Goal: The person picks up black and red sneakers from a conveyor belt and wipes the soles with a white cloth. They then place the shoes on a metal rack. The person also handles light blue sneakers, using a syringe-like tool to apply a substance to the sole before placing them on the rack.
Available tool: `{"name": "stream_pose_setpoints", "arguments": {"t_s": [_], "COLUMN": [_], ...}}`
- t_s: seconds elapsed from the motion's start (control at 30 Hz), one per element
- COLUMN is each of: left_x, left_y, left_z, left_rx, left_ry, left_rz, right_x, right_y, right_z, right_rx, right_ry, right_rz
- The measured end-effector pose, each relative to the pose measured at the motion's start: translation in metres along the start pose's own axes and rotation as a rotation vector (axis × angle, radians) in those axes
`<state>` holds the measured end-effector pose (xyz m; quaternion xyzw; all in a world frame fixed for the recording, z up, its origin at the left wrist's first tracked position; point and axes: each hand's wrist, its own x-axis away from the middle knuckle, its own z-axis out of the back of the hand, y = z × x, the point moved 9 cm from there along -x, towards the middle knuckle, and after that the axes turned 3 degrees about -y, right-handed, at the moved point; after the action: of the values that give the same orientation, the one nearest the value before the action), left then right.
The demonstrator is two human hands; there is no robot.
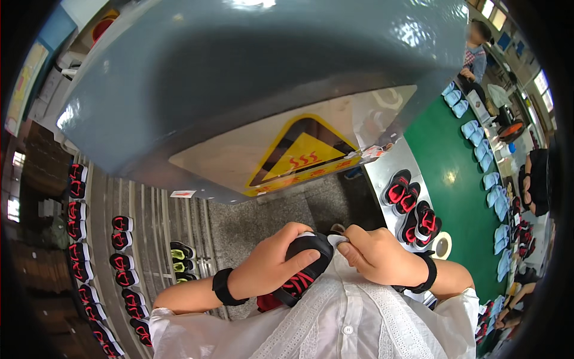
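Observation:
Close in front of my body, my left hand (276,258) is closed around a black sneaker (313,254) with red laces, its thumb lying across the upper. The sneaker's toe points up and to the right, and its red collar hangs low by my white shirt. At the toe, my right hand (372,251) pinches a small whitish piece (338,239) between thumb and fingers. That piece touches or lies right beside the shoe; whether it is cloth, paper or tape I cannot tell.
A big grey machine housing (257,78) with a yellow heat-warning sign looms ahead. At left, black-and-red sneakers (122,261) line a metal rack. On the right, a metal ledge (382,164) carries sneakers (426,221) and a tape roll (442,245) beside a green conveyor (448,173) with light-blue pieces. Other people work beyond.

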<state>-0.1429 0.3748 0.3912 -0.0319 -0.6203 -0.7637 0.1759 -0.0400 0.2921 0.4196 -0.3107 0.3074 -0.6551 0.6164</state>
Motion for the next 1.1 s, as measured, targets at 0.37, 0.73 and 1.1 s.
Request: {"name": "stream_pose_setpoints", "arguments": {"t_s": [0.37, 0.73, 1.1], "left_x": [0.005, 0.009, 0.01], "left_y": [0.01, 0.013, 0.003], "left_z": [0.006, 0.004, 0.009], "left_rx": [-0.078, -0.151, -0.038], "left_ry": [0.055, 0.1, 0.059], "left_rz": [-0.024, -0.046, 0.028], "right_x": [-0.006, -0.011, -0.019], "right_y": [-0.012, -0.025, -0.025], "right_z": [0.003, 0.003, -0.002], "right_rx": [0.112, 0.353, 0.361], "right_ry": [-0.015, -0.036, -0.063], "right_rz": [0.023, 0.03, 0.115]}}
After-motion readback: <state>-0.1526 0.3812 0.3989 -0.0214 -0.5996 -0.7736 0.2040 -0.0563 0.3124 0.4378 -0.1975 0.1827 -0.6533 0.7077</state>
